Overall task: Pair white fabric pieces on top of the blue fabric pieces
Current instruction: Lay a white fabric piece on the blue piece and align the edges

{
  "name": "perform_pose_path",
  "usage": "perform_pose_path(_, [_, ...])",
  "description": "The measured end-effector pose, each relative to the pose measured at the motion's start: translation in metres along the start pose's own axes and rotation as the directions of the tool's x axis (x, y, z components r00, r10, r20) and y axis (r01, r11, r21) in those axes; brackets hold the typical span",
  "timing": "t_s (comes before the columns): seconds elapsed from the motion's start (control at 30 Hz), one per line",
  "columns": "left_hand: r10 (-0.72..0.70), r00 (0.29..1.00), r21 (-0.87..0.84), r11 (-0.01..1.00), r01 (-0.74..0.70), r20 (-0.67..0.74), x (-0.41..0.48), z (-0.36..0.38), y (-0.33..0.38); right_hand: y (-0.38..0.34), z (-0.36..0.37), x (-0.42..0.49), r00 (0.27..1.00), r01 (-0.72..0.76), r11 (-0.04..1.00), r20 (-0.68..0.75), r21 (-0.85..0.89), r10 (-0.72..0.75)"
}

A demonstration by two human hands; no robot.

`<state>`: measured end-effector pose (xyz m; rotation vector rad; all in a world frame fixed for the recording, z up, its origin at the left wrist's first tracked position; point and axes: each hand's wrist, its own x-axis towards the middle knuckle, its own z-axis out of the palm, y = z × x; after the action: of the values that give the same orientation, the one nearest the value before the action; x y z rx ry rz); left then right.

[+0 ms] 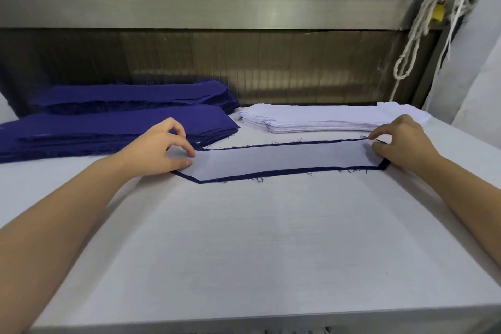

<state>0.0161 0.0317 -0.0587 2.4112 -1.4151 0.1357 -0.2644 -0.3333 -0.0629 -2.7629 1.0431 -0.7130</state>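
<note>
white piece [282, 161], long with slanted ends, lies flat on a slightly larger blue piece [292, 171], so that only a thin dark border with frayed threads shows round it. both lie on a white table [257, 238]. the left hand [160, 148] is at the white piece's left end, fingers curled, thumb and forefinger pinching that end. the right hand [404, 141] is at its right end, thumb and forefinger closed narrowly on the far corner. behind the white piece to the left are two blue stacks, a near stack [108, 127] and a far stack [130, 95]. just behind the white piece to the right is a white stack [311, 119]. white ropes [423, 24] hang far behind its right end.
</note>
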Motion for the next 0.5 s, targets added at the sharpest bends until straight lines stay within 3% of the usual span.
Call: perform_pose_path(0.5, [0.089,0.986,0.087,0.993,-0.078,-0.139,0.039,0.010,0.026,-0.071,0.022,0.020,0.977,0.213,0.977,-0.006,-0.005,-0.213])
